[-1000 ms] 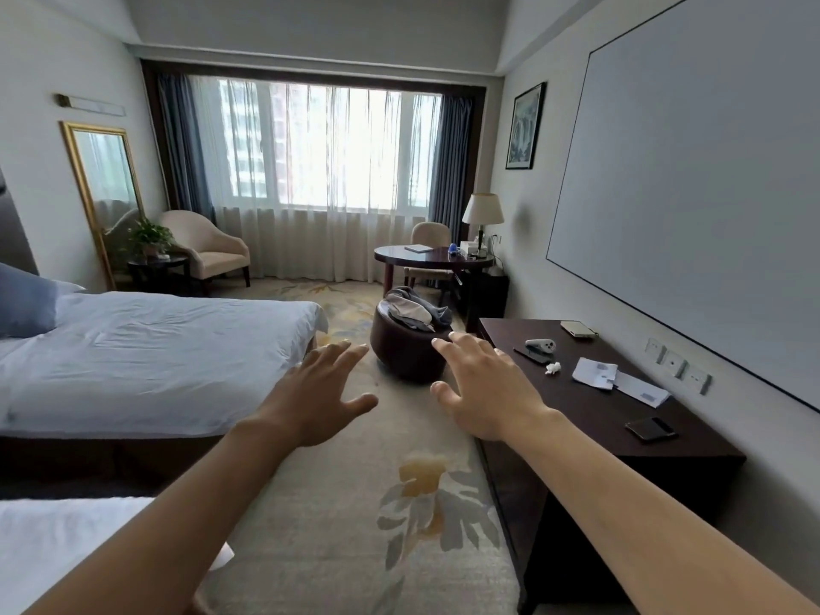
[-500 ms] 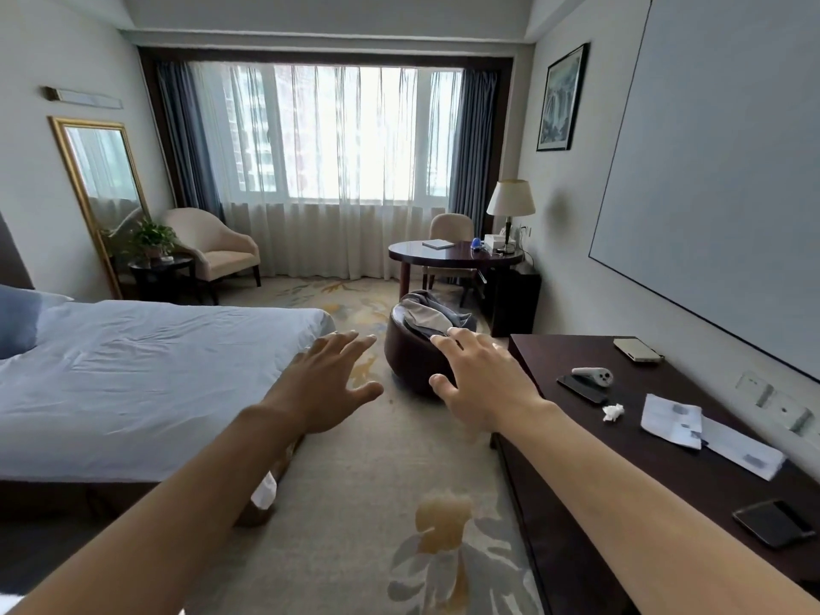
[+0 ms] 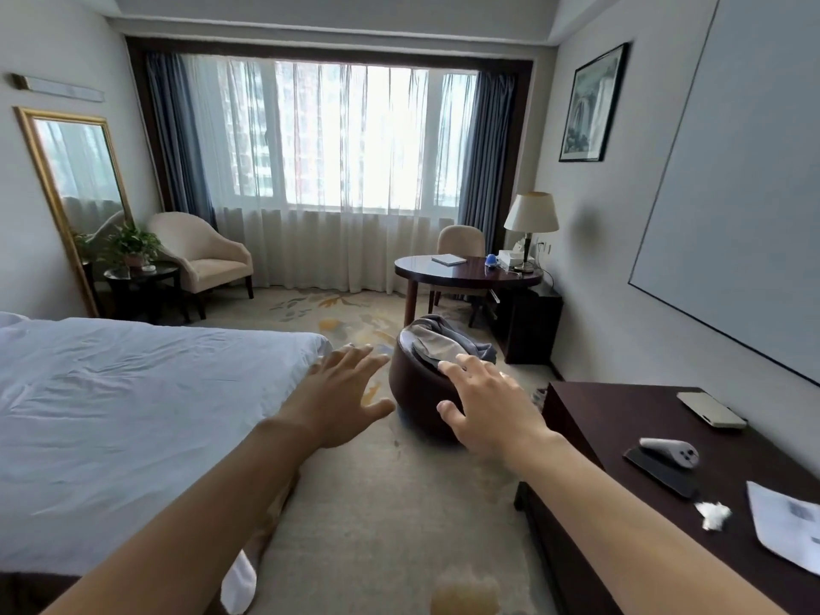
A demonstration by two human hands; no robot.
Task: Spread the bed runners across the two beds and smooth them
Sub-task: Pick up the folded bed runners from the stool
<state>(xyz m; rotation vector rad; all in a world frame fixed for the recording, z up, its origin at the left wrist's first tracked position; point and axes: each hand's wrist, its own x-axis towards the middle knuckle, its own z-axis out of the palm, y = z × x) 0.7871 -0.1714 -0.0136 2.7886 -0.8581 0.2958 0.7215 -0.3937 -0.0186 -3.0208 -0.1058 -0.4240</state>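
Since the earlier frames the view has closed in on the far end of the room: the round dark-brown ottoman [image 3: 421, 392] now sits larger and nearer, and the second, nearer bed has dropped out of sight.

The wide bed with its white, lightly creased duvet [image 3: 133, 415] fills the left side and carries no runner at all, so by my reading the spreading and smoothing are not yet begun on it. The dark wooden console [image 3: 621, 419] runs along the right wall.

On the ottoman lies a bundle of grey and beige folded cloth [image 3: 448, 344], most likely the bed runners, still heaped there.

The left hand [image 3: 341, 392] reaches forward, released, fingers splayed, grasping nothing. The right hand [image 3: 483, 401] does likewise, its fingertips just short of the cloth. Fetching is the step in hand.
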